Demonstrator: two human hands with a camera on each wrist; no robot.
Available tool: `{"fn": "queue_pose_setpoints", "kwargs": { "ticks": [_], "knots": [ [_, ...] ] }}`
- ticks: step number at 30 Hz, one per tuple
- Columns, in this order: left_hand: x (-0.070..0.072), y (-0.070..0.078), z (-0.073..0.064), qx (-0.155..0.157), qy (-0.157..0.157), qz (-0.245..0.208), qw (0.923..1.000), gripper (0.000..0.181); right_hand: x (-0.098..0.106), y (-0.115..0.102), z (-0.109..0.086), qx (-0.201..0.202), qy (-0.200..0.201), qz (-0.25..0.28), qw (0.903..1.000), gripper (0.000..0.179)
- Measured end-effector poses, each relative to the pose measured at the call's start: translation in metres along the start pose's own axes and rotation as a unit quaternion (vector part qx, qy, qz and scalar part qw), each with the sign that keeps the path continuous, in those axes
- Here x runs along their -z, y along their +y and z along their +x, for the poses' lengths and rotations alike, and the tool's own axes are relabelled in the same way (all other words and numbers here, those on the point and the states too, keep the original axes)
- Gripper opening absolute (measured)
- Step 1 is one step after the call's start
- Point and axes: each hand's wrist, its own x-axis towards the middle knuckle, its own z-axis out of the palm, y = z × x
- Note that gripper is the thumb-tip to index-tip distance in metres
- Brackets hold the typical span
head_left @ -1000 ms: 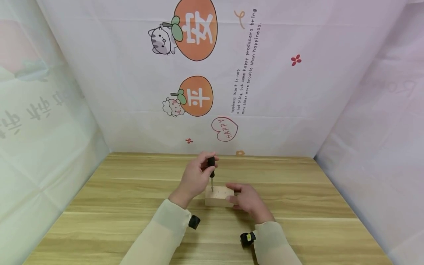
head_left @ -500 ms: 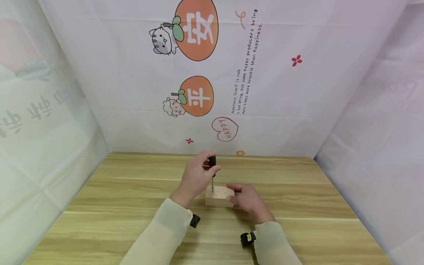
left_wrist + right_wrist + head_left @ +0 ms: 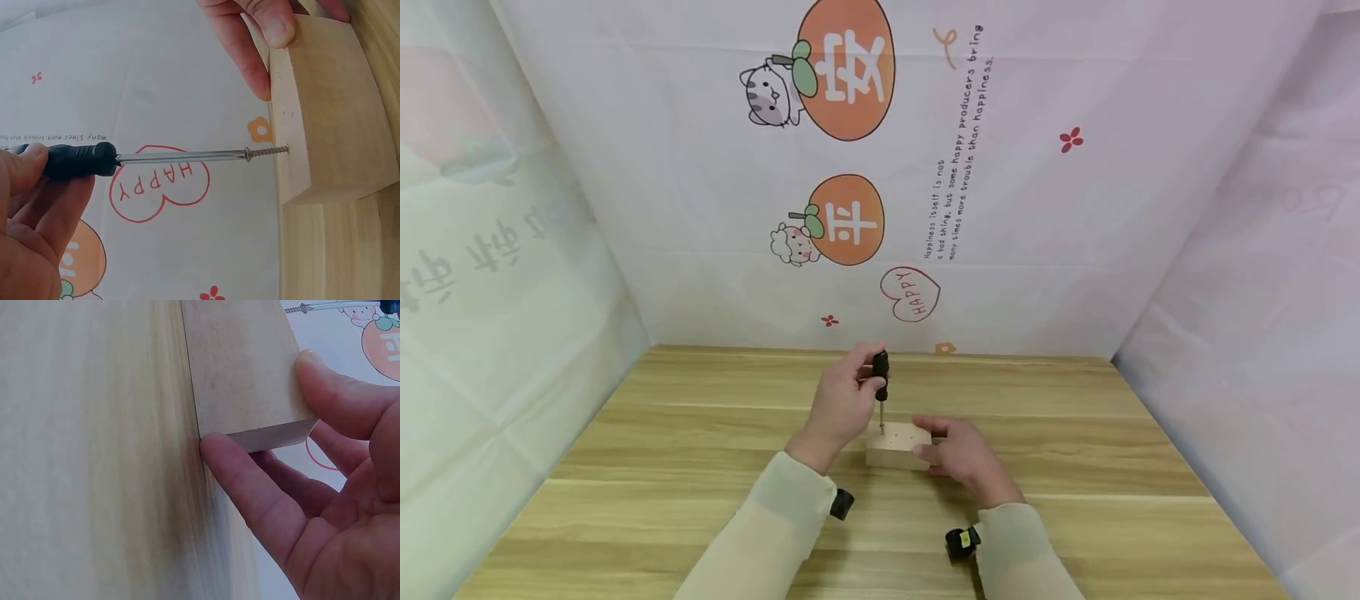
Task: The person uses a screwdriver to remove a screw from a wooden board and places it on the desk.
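My left hand pinches the black handle of a screwdriver between thumb and fingers. The screwdriver stands upright, its tip at the head of a screw. The screw's point is in the top face of a pale wooden block, near its left end, with most of the thread showing. Several small holes dot the block's top. My right hand grips the block's right end, thumb at the top edge and a fingertip low at the table.
The block lies on a wood-grain table. White printed cloth hangs behind the table and along both sides. Black wrist cameras are worn at the left cuff and the right cuff.
The left fingers and thumb have shifted around the screwdriver handle, uncovering more of it now than half a second ago. The block and right hand stay put.
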Motion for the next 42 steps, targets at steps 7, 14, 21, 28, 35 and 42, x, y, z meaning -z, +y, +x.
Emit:
{"fn": "queue_pose_setpoints", "kwargs": {
  "ticks": [7, 14, 21, 28, 35, 42],
  "knots": [
    [-0.0001, 0.0038, 0.0002, -0.002, 0.009, 0.026, 0.9996, 0.04, -0.001, 0.0001, 0.0, 0.008, -0.001, -0.026, 0.9996, 0.048],
    [-0.0004, 0.0022, 0.0, 0.001, 0.001, 0.014, 0.9999, 0.039, -0.0025, -0.0035, -0.0019, 0.018, 0.009, -0.047, 0.9987, 0.039],
    [-0.0011, 0.0003, -0.0018, 0.019, 0.011, 0.014, 0.9997, 0.039, -0.0027, -0.0037, -0.0028, 0.018, 0.019, -0.039, 0.9989, 0.028],
    [-0.0017, -0.0003, -0.0028, 0.029, 0.056, 0.035, 0.9974, 0.038, -0.0018, -0.0032, -0.0012, 0.021, 0.023, -0.029, 0.9991, 0.028],
    [-0.0049, 0.0005, -0.0013, -0.005, 0.02, 0.053, 0.9984, 0.039, -0.0011, -0.0048, -0.002, 0.014, 0.022, -0.034, 0.9991, 0.029],
    [-0.0017, 0.0034, 0.0001, -0.01, 0.012, 0.077, 0.9969, 0.042, 0.0001, -0.001, 0.0023, -0.002, 0.027, -0.034, 0.999, 0.028]
  ]
}}
